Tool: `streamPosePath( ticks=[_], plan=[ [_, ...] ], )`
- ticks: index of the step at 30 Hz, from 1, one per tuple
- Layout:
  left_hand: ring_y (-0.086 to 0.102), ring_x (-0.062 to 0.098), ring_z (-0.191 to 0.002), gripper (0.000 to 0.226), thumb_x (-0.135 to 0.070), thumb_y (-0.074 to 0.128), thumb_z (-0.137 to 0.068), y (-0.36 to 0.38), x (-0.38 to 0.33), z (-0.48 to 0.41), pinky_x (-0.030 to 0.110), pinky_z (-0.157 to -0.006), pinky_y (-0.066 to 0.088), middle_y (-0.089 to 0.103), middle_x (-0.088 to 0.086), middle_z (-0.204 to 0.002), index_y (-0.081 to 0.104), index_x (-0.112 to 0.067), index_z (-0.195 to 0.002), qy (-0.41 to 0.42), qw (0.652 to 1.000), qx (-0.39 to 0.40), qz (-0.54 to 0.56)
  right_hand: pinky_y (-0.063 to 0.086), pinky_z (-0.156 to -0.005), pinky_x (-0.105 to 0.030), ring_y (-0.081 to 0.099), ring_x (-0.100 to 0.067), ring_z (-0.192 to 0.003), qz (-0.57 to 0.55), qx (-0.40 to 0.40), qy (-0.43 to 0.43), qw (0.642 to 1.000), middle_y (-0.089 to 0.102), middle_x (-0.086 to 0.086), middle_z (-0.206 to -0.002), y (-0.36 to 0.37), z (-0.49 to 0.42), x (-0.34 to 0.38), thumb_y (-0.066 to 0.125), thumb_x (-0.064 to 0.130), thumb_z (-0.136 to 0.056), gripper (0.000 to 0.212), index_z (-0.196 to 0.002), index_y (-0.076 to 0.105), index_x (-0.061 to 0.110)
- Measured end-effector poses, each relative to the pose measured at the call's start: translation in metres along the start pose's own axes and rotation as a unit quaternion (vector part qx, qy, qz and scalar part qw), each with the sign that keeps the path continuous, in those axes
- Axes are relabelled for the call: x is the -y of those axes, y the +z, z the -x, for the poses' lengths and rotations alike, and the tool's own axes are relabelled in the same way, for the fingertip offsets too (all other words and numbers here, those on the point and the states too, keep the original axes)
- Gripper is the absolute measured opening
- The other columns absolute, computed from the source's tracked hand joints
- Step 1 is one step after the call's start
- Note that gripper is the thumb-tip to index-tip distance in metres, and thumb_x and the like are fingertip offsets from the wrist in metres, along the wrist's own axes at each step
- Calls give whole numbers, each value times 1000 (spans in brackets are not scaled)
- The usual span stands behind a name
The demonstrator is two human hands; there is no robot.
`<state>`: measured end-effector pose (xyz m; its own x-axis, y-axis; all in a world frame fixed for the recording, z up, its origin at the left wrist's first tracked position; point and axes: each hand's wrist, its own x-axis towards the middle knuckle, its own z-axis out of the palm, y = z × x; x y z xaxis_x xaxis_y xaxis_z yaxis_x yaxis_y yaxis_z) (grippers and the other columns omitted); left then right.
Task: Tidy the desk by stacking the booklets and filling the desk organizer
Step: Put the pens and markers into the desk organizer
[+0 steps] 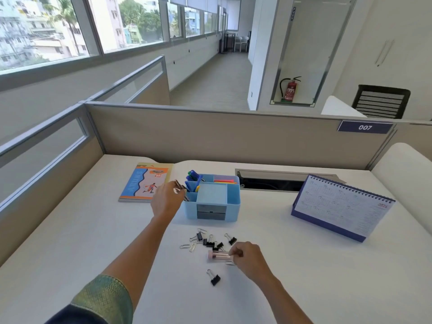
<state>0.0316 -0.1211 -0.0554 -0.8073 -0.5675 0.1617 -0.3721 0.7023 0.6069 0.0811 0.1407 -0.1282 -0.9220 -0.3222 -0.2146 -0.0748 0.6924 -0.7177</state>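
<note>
A blue desk organizer (233, 202) stands mid-desk with blue and green markers (193, 176) in its back left slot and orange and pink highlighters (224, 181) in the back right slot. My left hand (167, 202) is at the organizer's left edge, shut on thin dark pens (181, 185) whose tips reach into the front left slot. My right hand (247, 257) grips a small pink tube (217, 256) lying on the desk. Several black binder clips (211, 242) and silver paper clips (191, 246) lie scattered in front of the organizer. A stack of booklets (142, 183) lies at the left.
A blue desk calendar (339, 206) stands at the right. A cable slot (275, 181) runs along the back of the white desk (81, 230). Beige partition walls (233, 134) close off the back and left. One binder clip (214, 278) lies nearer me.
</note>
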Motion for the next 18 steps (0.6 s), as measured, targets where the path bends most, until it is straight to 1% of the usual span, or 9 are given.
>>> streamPosePath(
  ticks=[1, 2, 4, 6, 7, 10, 13, 16, 18],
  plan=[
    [59, 25, -93, 19, -30, 60, -88, 0, 1, 0, 33, -69, 50, 69, 5, -103, 69, -20, -101, 0, 1000, -1, 4, 44, -59, -11, 55, -3, -63, 22, -3, -6, 1000, 60, 11, -71, 4, 0, 0, 51, 0, -79, 32, -73, 66, 27],
    [60, 24, -96, 18, -29, 60, -88, -1, 2, 0, 33, -70, 49, 69, 4, -107, 69, -21, -102, 2, 1000, -2, 9, 44, -62, -12, 56, -4, -68, 41, -8, -12, 999, 59, 10, -76, 7, -1, 0, 50, 1, -80, 30, -79, 68, 24],
    [60, 22, -100, 19, -29, 61, -89, -3, 4, 0, 32, -72, 49, 69, 1, -110, 69, -22, -104, 3, 1000, -4, 19, 45, -73, -20, 57, -13, -89, 91, -18, -28, 995, 58, 4, -92, 14, -4, 3, 50, 4, -82, 27, -94, 69, 19],
    [61, 20, -99, 20, -31, 62, -89, -4, 8, 2, 34, -74, 53, 69, 1, -110, 69, -22, -105, 3, 999, -10, 31, 45, -80, -23, 49, -15, -107, 153, -19, -55, 986, 52, 0, -109, 21, -6, 7, 50, 9, -86, 30, -109, 65, 20],
    [62, 20, -98, 19, -30, 63, -89, -6, 10, 3, 35, -74, 55, 70, 2, -109, 69, -23, -105, 3, 999, -14, 39, 46, -82, -23, 44, -15, -112, 182, -24, -71, 981, 49, -1, -114, 24, -8, 10, 51, 11, -87, 31, -115, 62, 20],
    [62, 17, -93, 18, -31, 63, -89, -10, 18, 9, 38, -73, 57, 70, 0, -105, 68, -23, -104, 10, 996, -44, 71, 48, -86, -27, 39, -20, -118, 250, -29, -106, 962, 47, -2, -121, 34, -10, 16, 50, 13, -89, 34, -122, 57, 18],
    [61, 14, -92, 16, -30, 63, -89, -15, 27, 17, 36, -73, 56, 69, -4, -104, 67, -24, -103, 19, 993, -63, 102, 42, -93, -30, 40, -24, -122, 305, -21, -105, 946, 49, -4, -125, 41, -14, 19, 47, 11, -90, 35, -123, 55, 16],
    [61, 11, -93, 15, -29, 63, -89, -15, 38, 30, 31, -76, 53, 68, -7, -104, 66, -25, -104, 13, 990, -45, 132, 39, -96, -28, 38, -22, -125, 292, -27, -92, 952, 51, -4, -127, 47, -16, 21, 45, 13, -92, 34, -123, 56, 16],
    [62, 11, -94, 17, -27, 64, -89, -11, 45, 36, 28, -78, 51, 69, -5, -105, 66, -23, -105, -1, 988, -31, 151, 40, -88, -23, 43, -19, -118, 246, -43, -87, 964, 56, -3, -117, 46, -18, 27, 44, 17, -92, 29, -117, 60, 16]
  ],
)
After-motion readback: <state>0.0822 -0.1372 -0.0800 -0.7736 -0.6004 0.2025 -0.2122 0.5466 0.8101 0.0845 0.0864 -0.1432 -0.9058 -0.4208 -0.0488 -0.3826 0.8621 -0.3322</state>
